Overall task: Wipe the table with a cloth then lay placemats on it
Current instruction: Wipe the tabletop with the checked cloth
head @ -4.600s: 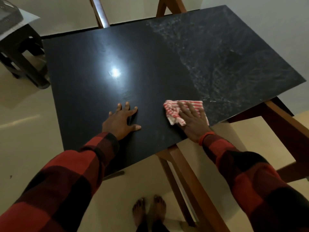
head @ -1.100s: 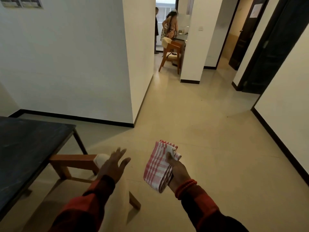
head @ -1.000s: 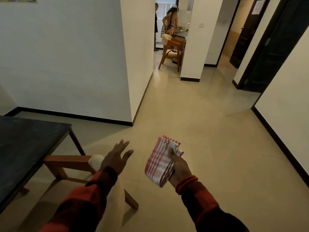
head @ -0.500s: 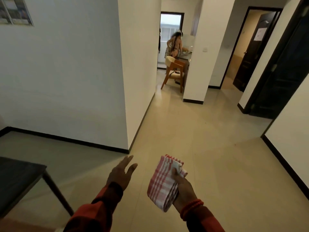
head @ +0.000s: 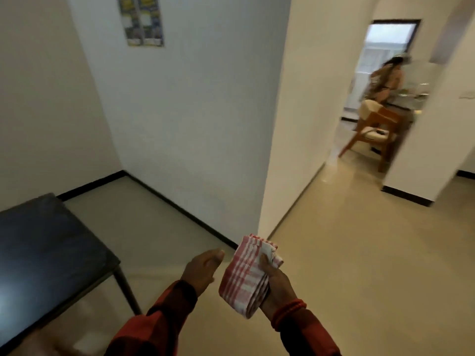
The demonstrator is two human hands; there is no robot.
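1. Now that the cloth (head: 248, 276) is folded into a pad and off the surface (head: 46, 255), it sits in the right hand (head: 276, 281), thumb pinching it on top, fingers curled under; it hangs in the air over the floor (head: 359, 253), well right of the surface
2. Left hand (head: 201, 268) is empty, fingers straight and together, just beside the cloth but not touching it
3. Read: wiping looks finished; the person has turned away from the surface, probably to put the cloth down and fetch placemats. No placemats in view, so step two hasn't started
4. Versus 4.6 s ago: both hands were flat on the dark top then, the right pressing the cloth near the front edge; now neither hand touches it, and only one corner of the top shows at lower left
5. Versus 0.5 s ago: the view has swung left; the wall poster (head: 141, 20) is more central, and the doorway with the wooden chair (head: 372, 132) and another person (head: 386, 78) has slid to the right edge. Left hand has closed in on the cloth; the grip looks the same
6. Frame is motion-blurred, so finer finger detail is uncertain
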